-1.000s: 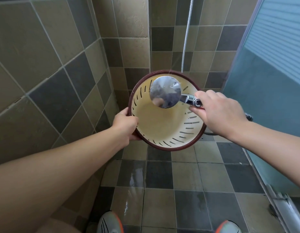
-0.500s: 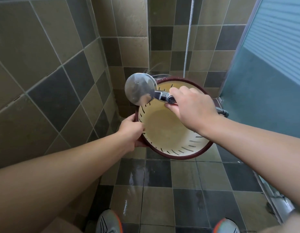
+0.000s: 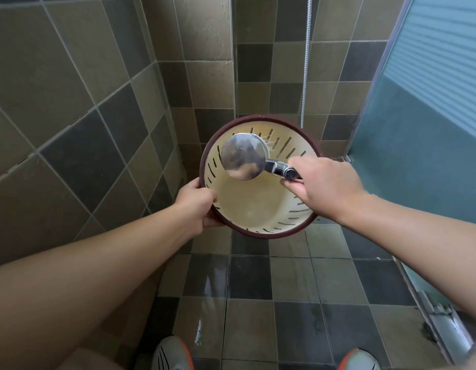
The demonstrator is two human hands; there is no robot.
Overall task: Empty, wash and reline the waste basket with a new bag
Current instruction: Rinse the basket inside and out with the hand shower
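Cream plastic fills mid-frame: the basket, empty and tilted toward you, hangs above the wet floor. Your left hand grips its dark rim at the left; your right hand is curled round the handle of the shower head, which sits over the opening. You're in the wash step. Next, likely sweep spray round the slotted wall, then drain.

The waste basket is held above the floor. The shower head is over its opening. The hose hangs behind.
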